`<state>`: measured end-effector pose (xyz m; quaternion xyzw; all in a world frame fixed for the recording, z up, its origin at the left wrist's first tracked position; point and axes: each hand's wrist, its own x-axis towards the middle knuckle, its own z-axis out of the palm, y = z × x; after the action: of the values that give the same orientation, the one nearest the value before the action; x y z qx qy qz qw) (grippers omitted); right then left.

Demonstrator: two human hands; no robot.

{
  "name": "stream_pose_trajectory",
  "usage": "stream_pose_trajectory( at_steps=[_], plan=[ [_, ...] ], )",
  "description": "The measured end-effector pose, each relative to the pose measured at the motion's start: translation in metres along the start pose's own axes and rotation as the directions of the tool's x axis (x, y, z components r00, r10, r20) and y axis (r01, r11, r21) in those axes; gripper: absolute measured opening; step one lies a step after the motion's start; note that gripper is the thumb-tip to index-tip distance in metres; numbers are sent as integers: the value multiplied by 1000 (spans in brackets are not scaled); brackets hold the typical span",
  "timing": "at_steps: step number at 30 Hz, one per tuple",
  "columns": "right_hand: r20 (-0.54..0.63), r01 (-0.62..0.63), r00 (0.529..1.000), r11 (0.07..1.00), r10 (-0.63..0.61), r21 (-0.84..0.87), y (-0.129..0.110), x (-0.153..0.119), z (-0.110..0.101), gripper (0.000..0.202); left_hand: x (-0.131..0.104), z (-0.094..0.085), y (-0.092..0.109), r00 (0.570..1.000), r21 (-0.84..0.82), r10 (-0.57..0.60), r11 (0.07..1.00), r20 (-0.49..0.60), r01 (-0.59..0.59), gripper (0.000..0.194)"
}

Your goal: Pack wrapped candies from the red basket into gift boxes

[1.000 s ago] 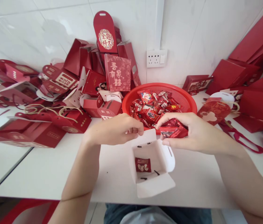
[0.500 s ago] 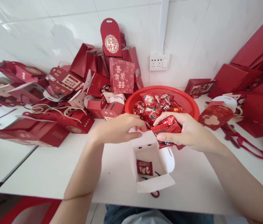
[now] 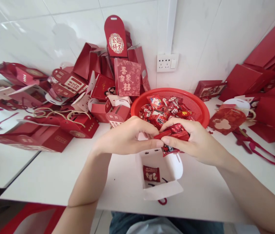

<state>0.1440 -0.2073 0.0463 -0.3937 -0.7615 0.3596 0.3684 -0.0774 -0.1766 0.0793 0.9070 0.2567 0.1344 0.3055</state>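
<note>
Several red candy packets (image 3: 176,130) are bunched in my right hand (image 3: 197,139), its thumb and fingers closed around them. My left hand (image 3: 130,136) pinches the left edge of the same bunch, its thumb tip close to the right thumb. Just below both hands stands an open gift box (image 3: 173,190), white inside, with its flaps spread. One dark red packet (image 3: 151,174) with light lettering lies on the box's bottom. Behind the hands, a red plastic basket (image 3: 202,112) holds more wrapped sweets (image 3: 158,118).
Red gift boxes (image 3: 56,136) crowd the left of the white table (image 3: 120,188), and others (image 3: 127,78) lean against the tiled wall. More red boxes (image 3: 242,81) are piled on the right, near a dark red ribbon handle (image 3: 266,156). A socket (image 3: 167,63) is on the wall.
My left hand has moved right, from beside the packets onto their left edge. The right hand still holds the bunch, and the box has stayed in place.
</note>
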Motion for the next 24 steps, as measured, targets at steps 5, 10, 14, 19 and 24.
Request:
stream_pose_trajectory(
  at_steps=[5,10,14,19,24],
  plan=[
    [-42,-70,996,994,74,84,-2,-1,-6,15,-1,0,-4,976,38,-3,999,216,-6,22],
    [-40,-118,992,986,123,119,-4,-2,-11,14,4,10,-5,948,77,-23,997,318,-1,31],
    [-34,-127,991,985,132,119,-2,-2,-11,14,9,20,-3,913,108,-68,994,401,26,39],
    [-76,-105,991,987,114,119,-2,-3,-10,21,8,18,-2,945,186,-85,982,315,26,33],
    [-139,-48,988,984,72,172,-4,-3,-1,23,10,15,-1,976,54,-24,998,215,13,21]
  ],
)
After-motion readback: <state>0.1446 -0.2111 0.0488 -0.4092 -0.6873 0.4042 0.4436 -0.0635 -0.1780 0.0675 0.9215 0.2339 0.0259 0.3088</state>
